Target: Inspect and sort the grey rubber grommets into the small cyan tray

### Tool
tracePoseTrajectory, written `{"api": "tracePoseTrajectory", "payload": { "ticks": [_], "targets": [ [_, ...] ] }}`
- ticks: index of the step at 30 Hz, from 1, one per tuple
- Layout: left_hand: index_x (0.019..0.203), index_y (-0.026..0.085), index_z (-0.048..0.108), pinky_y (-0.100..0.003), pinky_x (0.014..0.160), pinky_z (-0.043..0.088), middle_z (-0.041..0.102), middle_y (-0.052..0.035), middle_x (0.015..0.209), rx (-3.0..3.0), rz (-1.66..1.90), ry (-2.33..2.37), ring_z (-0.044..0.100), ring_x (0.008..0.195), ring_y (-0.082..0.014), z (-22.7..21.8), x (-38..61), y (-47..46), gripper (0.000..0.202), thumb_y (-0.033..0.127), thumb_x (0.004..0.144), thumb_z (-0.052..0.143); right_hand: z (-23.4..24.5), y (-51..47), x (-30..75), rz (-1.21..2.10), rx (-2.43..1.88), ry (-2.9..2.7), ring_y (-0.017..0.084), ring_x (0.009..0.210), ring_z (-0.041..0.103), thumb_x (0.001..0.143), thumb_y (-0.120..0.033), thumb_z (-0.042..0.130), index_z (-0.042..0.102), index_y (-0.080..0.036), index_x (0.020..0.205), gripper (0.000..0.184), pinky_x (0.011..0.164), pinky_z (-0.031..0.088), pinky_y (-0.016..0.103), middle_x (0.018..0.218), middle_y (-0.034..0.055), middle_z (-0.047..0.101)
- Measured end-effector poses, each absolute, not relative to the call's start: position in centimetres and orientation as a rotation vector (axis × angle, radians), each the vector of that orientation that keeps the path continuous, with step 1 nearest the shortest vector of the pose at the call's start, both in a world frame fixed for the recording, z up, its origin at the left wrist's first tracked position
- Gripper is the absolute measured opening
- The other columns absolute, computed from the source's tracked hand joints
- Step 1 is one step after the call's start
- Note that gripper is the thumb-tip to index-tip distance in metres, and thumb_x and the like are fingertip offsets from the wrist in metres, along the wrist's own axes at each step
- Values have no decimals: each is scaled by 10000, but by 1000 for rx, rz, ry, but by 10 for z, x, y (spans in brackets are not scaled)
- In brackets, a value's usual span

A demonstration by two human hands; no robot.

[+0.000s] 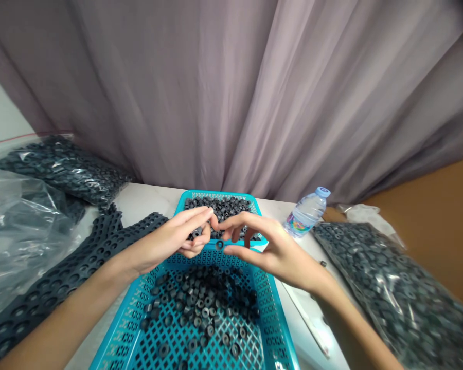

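Observation:
My left hand (193,234) is raised over the baskets, its fingers curled around small black ring-shaped pieces (196,233), partly hidden by the fingers. Facing it, my right hand (260,239) has its thumb and fingers apart, fingertips close to the left hand's. One black ring (219,245) shows just off the right thumb tip, seemingly in the air. Below both hands, a near turquoise basket (280,313) holds many loose black rings (205,311). Directly behind it, a second turquoise basket (257,207) is full of similar black pieces (226,206).
Clear bags of black pieces lie at the left (65,169) and right (401,288). A black perforated mat (61,272) stretches along the left. A water bottle (306,211) leans in view behind my right hand, and a white strip (308,321) lies beside the near basket. A grey curtain (216,92) hangs behind.

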State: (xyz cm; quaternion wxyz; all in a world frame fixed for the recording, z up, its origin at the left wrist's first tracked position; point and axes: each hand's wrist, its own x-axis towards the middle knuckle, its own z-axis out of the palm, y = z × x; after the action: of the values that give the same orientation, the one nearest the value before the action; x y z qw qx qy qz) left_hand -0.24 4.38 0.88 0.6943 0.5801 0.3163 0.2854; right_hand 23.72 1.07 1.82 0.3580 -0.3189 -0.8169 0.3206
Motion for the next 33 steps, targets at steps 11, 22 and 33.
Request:
{"api": "tracePoseTrajectory", "payload": {
  "ticks": [11,22,33],
  "targets": [
    [997,199,616,-181,534,294,485,39,742,1178,743,791,341,602,-97,-3,19,31,512,698,999,502,11,-6,206,473,-889,-2134,236,1011,634,968,-399,774,666,-216,1102,251,861,531,371,1084,64,674],
    [889,175,680,-228,649,425,605,-6,829,947,889,761,521,733,-142,-15,32,23,499,673,913,674,-5,-13,186,171,-993,-2171,273,1014,558,1023,-209,654,680,-194,1003,36,839,546,427,1134,103,657],
    [823,196,596,-234,516,209,399,66,658,1193,890,832,294,563,-96,-7,19,40,387,546,975,655,9,11,215,746,-907,-1787,183,882,673,981,-279,752,768,-213,937,81,773,527,309,943,24,739]
  ]
}}
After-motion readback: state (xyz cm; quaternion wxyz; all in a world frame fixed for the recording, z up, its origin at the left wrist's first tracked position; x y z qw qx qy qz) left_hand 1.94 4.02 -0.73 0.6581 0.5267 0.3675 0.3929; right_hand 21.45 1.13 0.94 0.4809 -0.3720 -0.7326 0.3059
